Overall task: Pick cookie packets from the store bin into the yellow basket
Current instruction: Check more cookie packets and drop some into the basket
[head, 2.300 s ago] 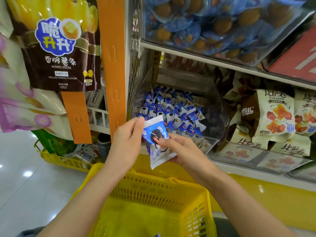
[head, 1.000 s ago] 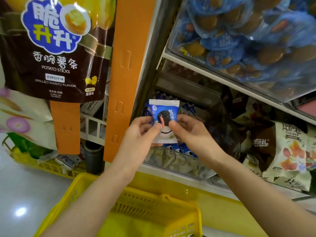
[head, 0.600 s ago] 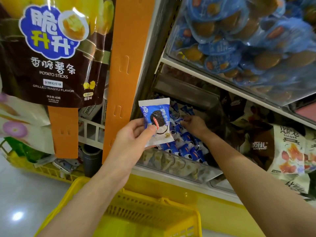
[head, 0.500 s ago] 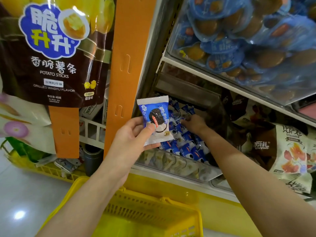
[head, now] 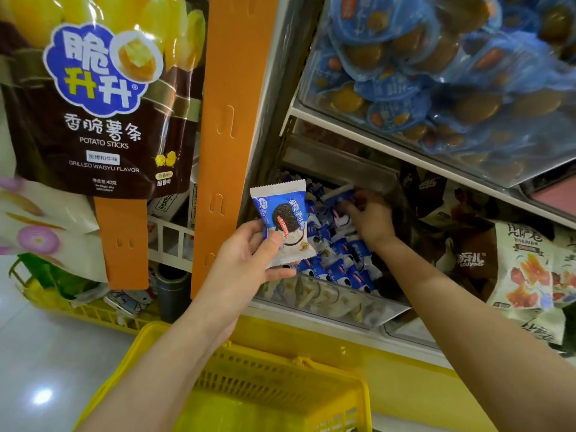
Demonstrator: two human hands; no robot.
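My left hand (head: 246,254) pinched one cookie packet (head: 282,226) upright between thumb and fingers above the yellow basket (head: 280,360), while my right hand (head: 371,219) lay inside the store bin (head: 327,297), blurred fingers curled on a second packet (head: 338,196).

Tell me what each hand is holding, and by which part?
The left hand pinches a blue-and-white plastic cookie packet by its lower left edge. The right hand reaches into the clear plastic bin; blur hides any hold.

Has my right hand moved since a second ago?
Yes: the right hand left the blue cookie packet, moving away from the orange post into the clear plastic bin.
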